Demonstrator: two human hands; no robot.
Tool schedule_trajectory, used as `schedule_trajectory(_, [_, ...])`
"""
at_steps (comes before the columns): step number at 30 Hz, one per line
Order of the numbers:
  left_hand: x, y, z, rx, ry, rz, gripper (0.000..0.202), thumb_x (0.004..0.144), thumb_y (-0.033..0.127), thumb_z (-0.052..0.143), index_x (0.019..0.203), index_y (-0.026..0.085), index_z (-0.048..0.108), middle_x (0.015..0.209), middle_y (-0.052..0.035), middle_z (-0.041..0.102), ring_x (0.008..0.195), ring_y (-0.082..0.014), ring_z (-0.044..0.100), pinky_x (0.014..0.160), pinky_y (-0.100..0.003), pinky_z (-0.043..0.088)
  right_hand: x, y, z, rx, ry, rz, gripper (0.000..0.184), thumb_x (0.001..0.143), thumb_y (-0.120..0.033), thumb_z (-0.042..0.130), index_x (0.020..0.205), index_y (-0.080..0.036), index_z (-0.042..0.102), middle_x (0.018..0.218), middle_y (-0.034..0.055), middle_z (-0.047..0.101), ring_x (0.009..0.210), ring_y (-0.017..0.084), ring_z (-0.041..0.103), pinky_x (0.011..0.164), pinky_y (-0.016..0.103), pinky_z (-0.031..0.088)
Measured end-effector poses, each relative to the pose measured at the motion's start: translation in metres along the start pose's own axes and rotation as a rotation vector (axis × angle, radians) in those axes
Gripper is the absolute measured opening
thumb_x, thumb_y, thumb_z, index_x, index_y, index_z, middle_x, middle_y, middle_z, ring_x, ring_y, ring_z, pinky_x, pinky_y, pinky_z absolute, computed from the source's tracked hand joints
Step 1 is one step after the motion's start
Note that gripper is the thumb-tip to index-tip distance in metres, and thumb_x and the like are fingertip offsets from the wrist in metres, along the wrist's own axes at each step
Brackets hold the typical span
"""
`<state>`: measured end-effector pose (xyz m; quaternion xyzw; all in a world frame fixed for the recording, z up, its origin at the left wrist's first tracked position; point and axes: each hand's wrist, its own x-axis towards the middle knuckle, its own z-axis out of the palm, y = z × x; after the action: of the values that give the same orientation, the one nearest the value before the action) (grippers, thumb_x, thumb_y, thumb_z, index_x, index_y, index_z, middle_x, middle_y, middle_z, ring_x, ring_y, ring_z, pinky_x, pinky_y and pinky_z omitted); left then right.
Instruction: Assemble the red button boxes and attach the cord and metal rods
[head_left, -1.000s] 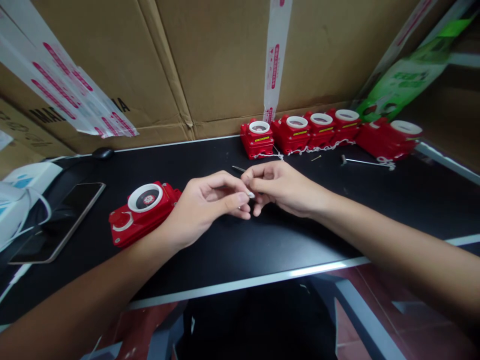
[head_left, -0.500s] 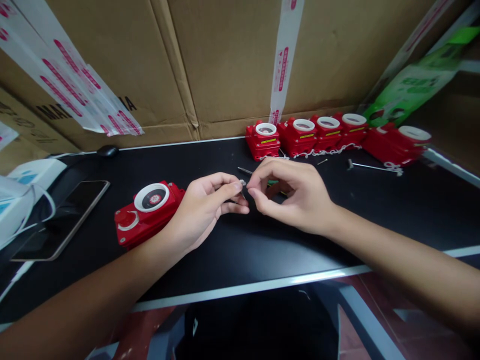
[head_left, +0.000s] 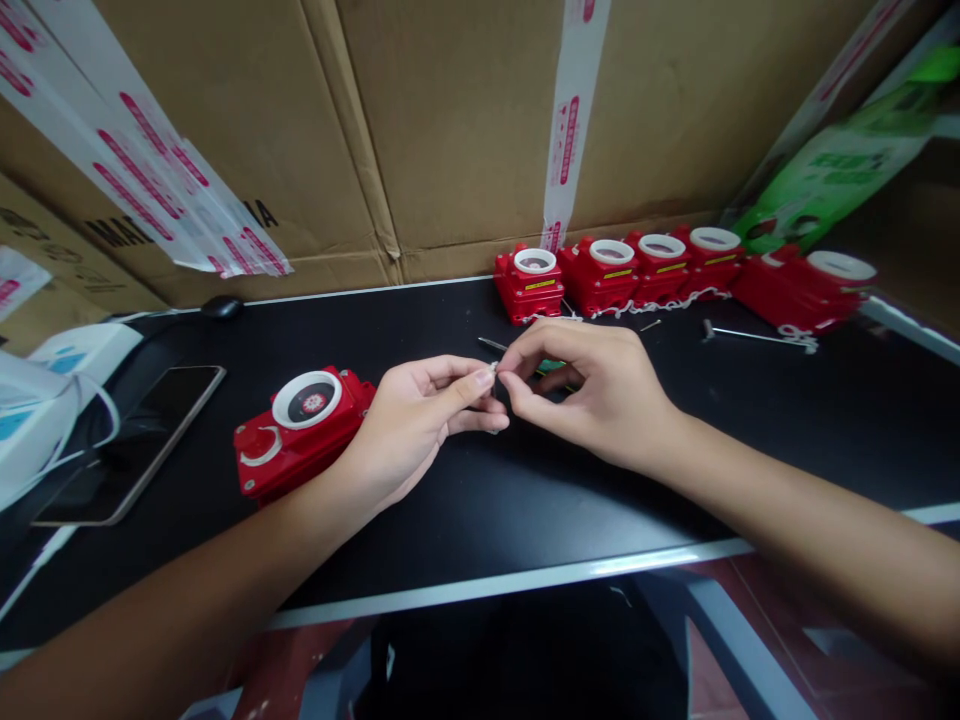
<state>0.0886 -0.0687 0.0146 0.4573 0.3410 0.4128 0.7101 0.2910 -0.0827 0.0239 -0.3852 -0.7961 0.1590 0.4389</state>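
Above the black table, my left hand (head_left: 431, 405) is closed in a pinch on a small pale piece (head_left: 493, 368), too small to name. My right hand (head_left: 585, 385) meets it, thumb and forefinger pinched at the same spot; what lies between them is hidden. Behind the right hand show a thin metal shaft (head_left: 491, 344) and a bit of green (head_left: 553, 368), perhaps one screwdriver; I cannot tell whether the hand touches it. A red box with a white ring and a red knob (head_left: 300, 430) sits beside my left wrist, partly covered by the forearm.
Several similar red boxes (head_left: 529, 300) with white cord stand along the back right. Nearer lie a metal T-shaped tool (head_left: 757, 335) and a small screw-like pin (head_left: 650, 325). A phone (head_left: 135, 440) lies left, a green bottle (head_left: 847, 170) leans right, and cardboard (head_left: 465, 130) rises behind.
My two hands have come slightly closer, and the right fingertips now meet the left ones at the small pale piece. The view has shifted a little.
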Motion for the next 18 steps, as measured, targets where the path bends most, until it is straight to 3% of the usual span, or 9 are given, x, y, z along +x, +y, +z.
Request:
schedule_trajectory(11, [0.0013,-0.0030,0.0015,0.159,0.080,0.053,0.024,0.080,0.024,0.091,0.093,0.007,0.079,0.086,-0.0088,0.081,0.073,-0.0182,0.080,0.075,-0.027,0.070,-0.0001,-0.0031,0.0052,0.182,-0.031,0.252,0.008,0.088,-0.021,0.076,0.089,-0.013,0.075,0.078,0.0033,0.075,0.068,0.013,0.071,0.057,0.021,0.056])
schedule_trajectory(18, [0.0003,-0.0005,-0.0030,0.130,0.017,-0.005,0.020,0.083,0.025,0.089,0.092,0.009,0.082,0.086,-0.0085,0.081,0.078,-0.0169,0.079,0.078,-0.025,0.069,-0.0008,0.0022,0.0042,0.062,-0.050,0.068,0.004,0.089,-0.016,0.074,0.092,-0.013,0.075,0.083,0.0035,0.072,0.071,0.012,0.070,0.061,0.021,0.058])
